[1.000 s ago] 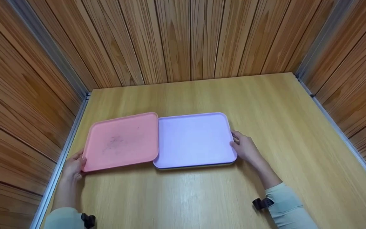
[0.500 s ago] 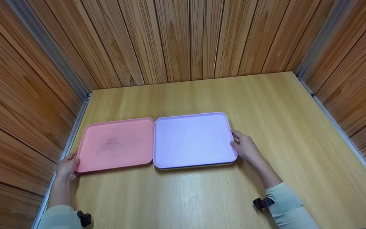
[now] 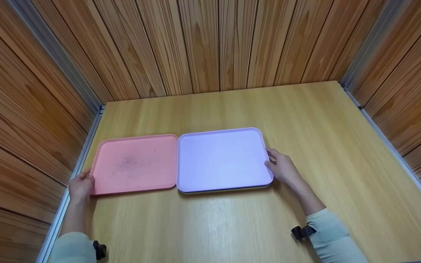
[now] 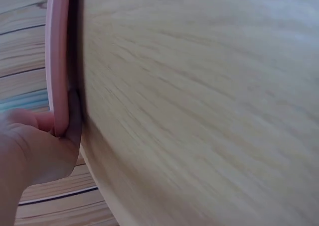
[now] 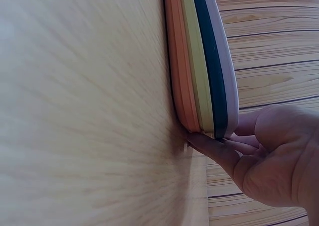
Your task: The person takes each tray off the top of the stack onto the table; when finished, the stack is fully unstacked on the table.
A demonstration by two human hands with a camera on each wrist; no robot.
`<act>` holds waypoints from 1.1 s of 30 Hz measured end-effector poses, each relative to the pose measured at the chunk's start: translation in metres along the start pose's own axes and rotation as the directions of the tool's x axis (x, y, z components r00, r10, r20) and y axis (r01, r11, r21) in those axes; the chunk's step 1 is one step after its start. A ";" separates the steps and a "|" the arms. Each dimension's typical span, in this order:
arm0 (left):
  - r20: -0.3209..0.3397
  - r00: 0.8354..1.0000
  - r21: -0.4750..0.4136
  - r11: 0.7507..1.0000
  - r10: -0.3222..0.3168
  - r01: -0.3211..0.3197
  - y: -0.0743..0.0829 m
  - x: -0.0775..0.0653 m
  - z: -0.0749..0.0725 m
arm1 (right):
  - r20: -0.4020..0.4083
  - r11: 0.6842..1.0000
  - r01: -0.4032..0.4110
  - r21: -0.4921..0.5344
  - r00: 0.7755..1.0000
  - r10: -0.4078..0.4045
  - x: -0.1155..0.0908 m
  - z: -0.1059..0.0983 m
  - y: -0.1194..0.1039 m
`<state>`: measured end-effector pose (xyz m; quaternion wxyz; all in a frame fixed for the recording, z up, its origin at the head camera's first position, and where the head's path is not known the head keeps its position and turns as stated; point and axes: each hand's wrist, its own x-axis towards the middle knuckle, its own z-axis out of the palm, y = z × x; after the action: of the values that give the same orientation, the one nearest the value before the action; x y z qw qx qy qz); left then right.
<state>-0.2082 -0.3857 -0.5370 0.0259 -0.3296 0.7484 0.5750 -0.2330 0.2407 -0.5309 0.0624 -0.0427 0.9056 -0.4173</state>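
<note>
My left hand pinches the near-left edge of a pink tray with dark scuff marks on its face. In the left wrist view, the thumb lies on top of the pink rim and the fingers are beneath it. Right beside it, at the centre of the table, sits a stack of trays with a lavender tray on top. My right hand grips the stack's right edge. Below the lavender one, the right wrist view shows a dark teal tray, a yellow tray and an orange tray.
A light wooden table lies under everything. Wood-panelled walls enclose it at the back and on both sides, and a metal rail runs along the left edge, close to my left hand.
The pink tray has come down and left; its right edge overlapped the lavender tray and now lies alongside it. Lately it has shifted slightly back and straightened. My right hand has stayed put.
</note>
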 end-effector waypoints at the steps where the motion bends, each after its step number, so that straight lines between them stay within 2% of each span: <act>1: -0.006 1.000 0.006 1.000 -0.004 0.004 0.002 0.000 0.001 | 0.003 1.000 -0.012 0.005 1.000 0.012 0.000 0.000 -0.001; 8: -0.090 0.994 0.138 0.989 0.065 -0.052 0.013 -0.004 0.014 | 0.039 0.997 -0.067 0.034 0.997 0.065 0.001 -0.002 -0.001; 13: -0.111 0.988 0.206 0.975 0.105 -0.081 0.018 -0.009 0.024 | 0.039 0.996 -0.067 0.056 0.997 0.065 0.001 -0.003 -0.001; 16: -0.128 0.975 0.285 0.948 0.182 -0.140 0.022 -0.012 0.033 | 0.032 0.994 -0.083 0.073 0.996 0.081 0.001 -0.002 -0.002; 19: -0.133 0.945 0.358 0.903 0.300 -0.236 0.027 -0.018 0.045 | 0.014 0.992 -0.095 0.081 0.995 0.095 0.001 -0.001 -0.002; 21: -0.108 0.920 0.381 0.871 0.377 -0.312 0.029 -0.022 0.054 | 0.000 0.992 -0.097 0.080 0.995 0.097 0.001 0.000 -0.002; 23: -0.056 0.898 0.367 0.846 0.436 -0.388 0.032 -0.028 0.064 | -0.019 0.992 -0.102 0.080 0.994 0.104 0.001 0.000 -0.002; 26: 0.018 0.869 0.326 0.818 0.495 -0.473 0.037 -0.037 0.081 | -0.050 0.993 -0.094 0.078 0.994 0.098 0.000 0.001 -0.002; 29: 0.086 0.864 0.287 0.818 0.496 -0.499 0.041 -0.047 0.099 | -0.075 0.994 -0.083 0.073 0.993 0.088 -0.001 0.000 -0.003; 33: 0.208 0.876 0.226 0.850 0.435 -0.476 0.046 -0.062 0.123 | -0.101 0.994 -0.086 0.066 0.991 0.093 -0.002 -0.001 -0.004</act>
<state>-0.2257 -0.2435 -0.5139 -0.0107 -0.0917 0.8724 0.4799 -0.2311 0.2393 -0.5269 0.0350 0.0218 0.8955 -0.4432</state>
